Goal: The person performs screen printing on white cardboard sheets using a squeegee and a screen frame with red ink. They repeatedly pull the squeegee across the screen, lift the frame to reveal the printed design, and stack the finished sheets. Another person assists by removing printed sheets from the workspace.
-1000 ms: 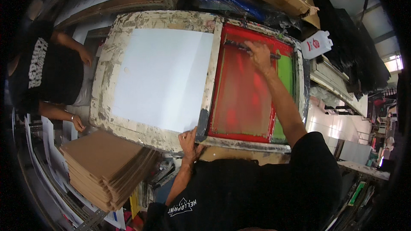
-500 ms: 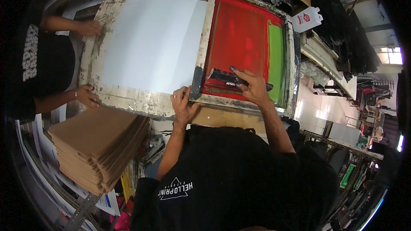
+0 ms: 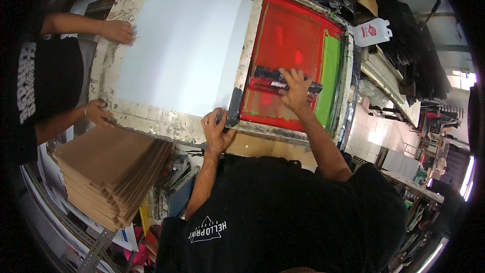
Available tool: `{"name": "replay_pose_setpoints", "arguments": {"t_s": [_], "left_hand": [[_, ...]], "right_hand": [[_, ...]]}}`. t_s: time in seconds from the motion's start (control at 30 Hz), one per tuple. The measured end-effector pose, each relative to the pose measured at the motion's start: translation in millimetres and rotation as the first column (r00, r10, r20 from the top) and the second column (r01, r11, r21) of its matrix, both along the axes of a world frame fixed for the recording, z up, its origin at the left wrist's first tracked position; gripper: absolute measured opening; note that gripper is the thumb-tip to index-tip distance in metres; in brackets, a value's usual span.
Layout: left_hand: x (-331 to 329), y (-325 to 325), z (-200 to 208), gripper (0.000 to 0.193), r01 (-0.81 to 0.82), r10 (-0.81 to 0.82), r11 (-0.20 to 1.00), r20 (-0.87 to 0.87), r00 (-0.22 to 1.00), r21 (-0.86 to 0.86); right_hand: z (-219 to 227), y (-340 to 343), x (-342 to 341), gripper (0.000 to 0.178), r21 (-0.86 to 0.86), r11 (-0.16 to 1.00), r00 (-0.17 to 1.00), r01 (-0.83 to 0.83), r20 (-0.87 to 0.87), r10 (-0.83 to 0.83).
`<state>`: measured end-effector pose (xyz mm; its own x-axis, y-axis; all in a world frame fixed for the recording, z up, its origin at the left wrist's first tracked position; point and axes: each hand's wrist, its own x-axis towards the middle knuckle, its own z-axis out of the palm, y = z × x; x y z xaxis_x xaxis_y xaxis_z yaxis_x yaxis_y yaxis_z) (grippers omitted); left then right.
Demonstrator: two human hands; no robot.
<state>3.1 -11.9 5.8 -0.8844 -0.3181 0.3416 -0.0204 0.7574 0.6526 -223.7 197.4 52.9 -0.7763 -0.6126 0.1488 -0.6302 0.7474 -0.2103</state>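
Note:
My right hand (image 3: 295,91) is closed over a dark, ink-stained squeegee (image 3: 263,74), which lies across the red mesh of a printing screen (image 3: 289,35). A band of green (image 3: 331,63) runs along the screen's right side. At the near left corner of the screen's worn pale frame (image 3: 251,38), beside a dark taped patch, my left hand (image 3: 217,132) grips the edge with bent fingers. Left of the screen, a large white sheet (image 3: 184,50) lies flat on a paint-flecked board (image 3: 103,71).
A co-worker's far hand (image 3: 118,31) rests by the sheet's left edge; their near hand (image 3: 98,113) is at the board's corner. Brown cardboard (image 3: 103,154) is stacked at the near left. Beyond the screen's right corner stands a white plastic jug (image 3: 373,32).
My right hand has slid the squeegee away from the near edge, its fingers now wrapped over it. My left hand stays at the corner. The co-worker's far hand has moved right toward the sheet.

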Motion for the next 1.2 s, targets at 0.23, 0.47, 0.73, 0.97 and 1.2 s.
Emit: {"name": "replay_pose_setpoints", "arguments": {"t_s": [0.23, 0.47, 0.73, 0.97, 1.2], "left_hand": [[6, 1, -9, 0.071, -0.019, 0.017, 0.999, 0.046, 0.999, 0.029], [6, 2, -8, 0.064, -0.031, 0.029, 0.997, 0.026, 0.999, 0.072], [9, 4, -8, 0.064, -0.046, 0.046, 0.998, 0.013, 0.999, 0.041], [2, 5, 2, 0.063, 0.054, -0.051, 0.998, -0.107, 0.993, 0.025], [-23, 9, 93, 0.069, -0.027, 0.033, 0.999, -0.285, 0.958, 0.024]], "right_hand": [[-14, -18, -138, 0.083, -0.083, 0.996, 0.991, 0.017, -0.131, -0.028], [-19, -41, -261, 0.082, -0.092, 0.994, 0.965, 0.057, -0.25, -0.079], [-21, -57, -311, 0.087, -0.007, 0.994, 0.937, 0.106, -0.334, -0.102], [41, -46, -277, 0.088, 0.085, 0.976, 0.86, 0.2, -0.493, -0.133], [234, 77, -42, 0.094, 0.046, 0.905, 0.883, -0.424, 0.242, 0.402]]}}
